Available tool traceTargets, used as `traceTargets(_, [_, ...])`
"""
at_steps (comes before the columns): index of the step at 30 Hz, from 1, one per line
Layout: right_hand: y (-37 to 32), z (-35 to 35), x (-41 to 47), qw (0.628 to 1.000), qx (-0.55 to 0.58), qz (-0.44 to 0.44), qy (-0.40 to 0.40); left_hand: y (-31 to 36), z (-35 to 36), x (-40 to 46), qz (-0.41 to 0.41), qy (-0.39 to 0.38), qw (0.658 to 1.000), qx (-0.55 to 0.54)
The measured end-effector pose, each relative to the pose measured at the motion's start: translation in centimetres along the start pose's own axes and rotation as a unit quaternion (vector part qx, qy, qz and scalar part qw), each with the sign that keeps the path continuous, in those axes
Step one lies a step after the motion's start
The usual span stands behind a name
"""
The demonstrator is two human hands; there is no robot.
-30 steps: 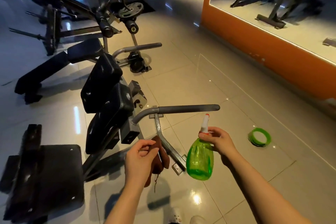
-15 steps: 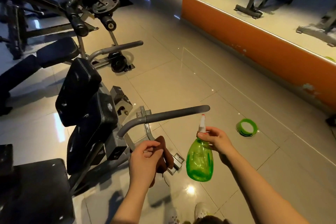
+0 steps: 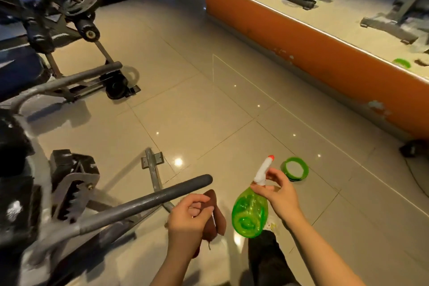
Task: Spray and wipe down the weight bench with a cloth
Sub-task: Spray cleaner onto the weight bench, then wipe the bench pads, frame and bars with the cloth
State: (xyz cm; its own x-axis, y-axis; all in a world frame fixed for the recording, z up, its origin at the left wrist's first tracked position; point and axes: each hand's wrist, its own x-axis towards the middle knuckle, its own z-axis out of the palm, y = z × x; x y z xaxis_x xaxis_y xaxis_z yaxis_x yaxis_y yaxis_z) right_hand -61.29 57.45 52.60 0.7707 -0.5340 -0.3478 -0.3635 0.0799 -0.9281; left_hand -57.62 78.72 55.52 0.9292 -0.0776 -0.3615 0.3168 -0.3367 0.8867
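Left hand (image 3: pixel 188 218) half hides the brown cloth (image 3: pixel 214 216); bench (image 3: pixel 14 193) cropped, blurred.

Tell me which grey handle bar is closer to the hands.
The lower handle bar, ending beside the left hand; the other handle bar lies farther up the floor.
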Motion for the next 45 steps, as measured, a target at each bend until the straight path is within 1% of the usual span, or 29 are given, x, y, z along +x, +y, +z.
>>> traceTargets(2, [-0.3,-3.2,4.0,1.0,-0.013,-0.006,-0.006,2.3,4.7,2.1,-0.01,0.001,1.0,0.008])
traceTargets(7, [-2.7,-10.0,12.7,1.0,-0.021,-0.007,-0.014,8.6,14.0,7.1,0.048,-0.02,0.997,0.063])
traceTargets(9, [-3.7,-12.0,15.8,1.0,-0.026,-0.003,-0.009,10.3,16.6,8.9,0.055,-0.021,0.996,0.069])
traceTargets(13, [-4.1,-15.2,20.1,0.999,-0.038,-0.02,0.018,11.8,20.2,12.2,0.03,-0.019,0.996,0.082])
traceTargets(18, [-4.5,-17.1,24.1,0.993,-0.086,-0.048,0.058,12.6,23.1,16.9,0.005,-0.026,0.995,0.097])
traceTargets(22, [-4.3,-18.5,27.2,0.989,-0.124,-0.034,0.078,12.7,25.5,20.9,-0.019,-0.056,0.993,0.099])
traceTargets(24, [-4.0,-18.8,29.5,0.982,-0.152,-0.04,0.105,13.0,27.1,24.4,-0.02,-0.086,0.991,0.099])
traceTargets(28, [-1.8,-18.4,35.0,0.977,-0.177,-0.009,0.118,12.4,30.1,31.9,-0.036,-0.115,0.987,0.11])
traceTargets(32, [2.4,-18.1,41.0,0.945,-0.263,-0.048,0.189,9.9,33.6,37.9,-0.075,-0.128,0.985,0.09])
traceTargets(35, [8.0,-17.1,46.7,0.942,-0.24,-0.048,0.231,5.2,36.9,43.0,-0.108,-0.136,0.982,0.075])
traceTargets(37, [12.4,-16.1,50.4,0.934,-0.245,-0.059,0.252,1.1,39.7,46.3,-0.124,-0.124,0.982,0.072])
traceTargets(41, [23.1,-13.5,57.8,0.946,-0.219,-0.007,0.238,-8.4,44.9,52.6,-0.148,-0.08,0.983,0.078])
traceTargets(45, [33.3,-12.0,63.8,0.96,-0.193,0.014,0.203,-17.0,48.8,55.9,-0.145,-0.049,0.983,0.1])
